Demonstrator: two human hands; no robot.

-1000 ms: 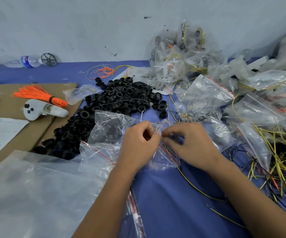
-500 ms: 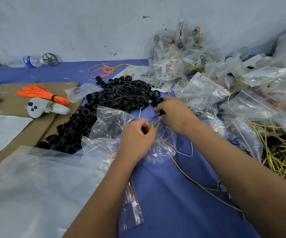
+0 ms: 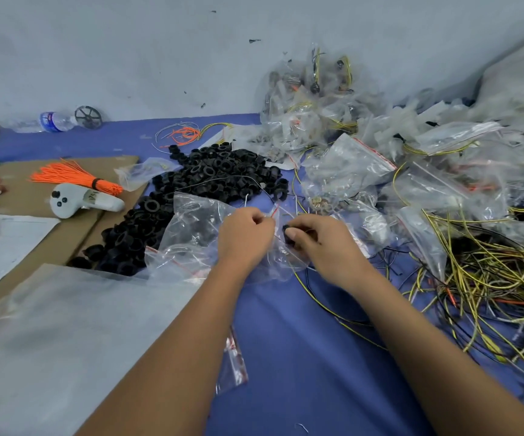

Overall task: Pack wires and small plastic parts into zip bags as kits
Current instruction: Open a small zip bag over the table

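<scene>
Counts on the blue table

Two hands; one water bottle (image 3: 53,121); one white controller (image 3: 81,201); one orange wire bundle (image 3: 74,178); black plastic rings (image 3: 210,174) and zip bags (image 3: 345,165) too many to count.

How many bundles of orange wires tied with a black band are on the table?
1. The tied orange bundle lies on the brown cardboard at left, beside a white controller. Others may be hidden under bags.

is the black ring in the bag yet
Not yet: right hand pinches the black ring at the zip bag mouth, which left hand grips.

No legible text anywhere.
</scene>
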